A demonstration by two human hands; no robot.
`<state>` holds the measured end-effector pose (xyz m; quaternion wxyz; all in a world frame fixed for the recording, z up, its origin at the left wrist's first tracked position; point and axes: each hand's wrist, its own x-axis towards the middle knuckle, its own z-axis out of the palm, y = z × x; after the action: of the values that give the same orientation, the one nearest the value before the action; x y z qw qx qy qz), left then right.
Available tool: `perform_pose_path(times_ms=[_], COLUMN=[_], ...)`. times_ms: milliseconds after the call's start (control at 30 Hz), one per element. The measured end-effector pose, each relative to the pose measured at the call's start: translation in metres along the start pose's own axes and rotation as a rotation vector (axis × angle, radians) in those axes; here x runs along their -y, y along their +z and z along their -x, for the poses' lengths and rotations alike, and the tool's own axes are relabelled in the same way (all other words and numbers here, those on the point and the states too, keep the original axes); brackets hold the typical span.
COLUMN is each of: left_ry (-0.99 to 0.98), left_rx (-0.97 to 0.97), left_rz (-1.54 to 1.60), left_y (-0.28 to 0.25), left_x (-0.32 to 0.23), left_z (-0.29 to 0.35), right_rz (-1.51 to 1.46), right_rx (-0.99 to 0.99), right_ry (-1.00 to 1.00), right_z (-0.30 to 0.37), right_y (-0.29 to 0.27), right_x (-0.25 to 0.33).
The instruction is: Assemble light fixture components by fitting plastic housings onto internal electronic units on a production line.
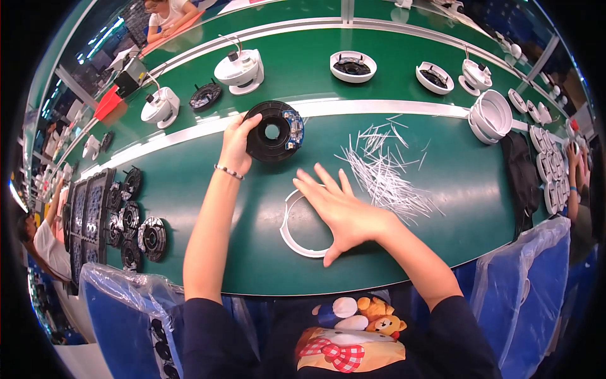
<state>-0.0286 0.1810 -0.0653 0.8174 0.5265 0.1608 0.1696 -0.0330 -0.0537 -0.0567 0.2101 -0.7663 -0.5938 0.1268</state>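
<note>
My left hand [237, 144] grips a round black plastic disc [262, 144] by its left edge, thumb on top, and holds it above the table. The disc has a hole in its middle and a small blue circuit board [293, 130] along its right side. Fingers spread, my right hand [344, 213] is over a white plastic ring [288, 231] on the green table [252, 265]. The hand hides the ring's upper right part. Its thumb tip is close to the ring's lower right edge; whether it touches cannot be told.
Thin white strips [385, 174] lie heaped right of my right hand. Stacked white rings [490, 117] stand farther right. Several black discs [152, 239] lie at left beside trays [88, 215]. White housings [241, 71] stand on the shelf beyond. Other people sit nearby.
</note>
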Motion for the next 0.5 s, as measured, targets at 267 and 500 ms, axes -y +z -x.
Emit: perform_pose_path(times_ms=[267,500], left_ry=[0.056,-0.084], left_rx=[-0.101,0.158], left_rz=[0.265,0.382], left_y=[0.008,0.043], left_x=[0.041,0.053], left_z=[0.029,0.057], right_rz=[-0.568,-0.695], right_rx=[-0.573,-0.838], right_ry=[0.099,0.262], right_z=[-0.004,-0.036], right_y=[-0.005,0.023], right_x=[-0.036,-0.037])
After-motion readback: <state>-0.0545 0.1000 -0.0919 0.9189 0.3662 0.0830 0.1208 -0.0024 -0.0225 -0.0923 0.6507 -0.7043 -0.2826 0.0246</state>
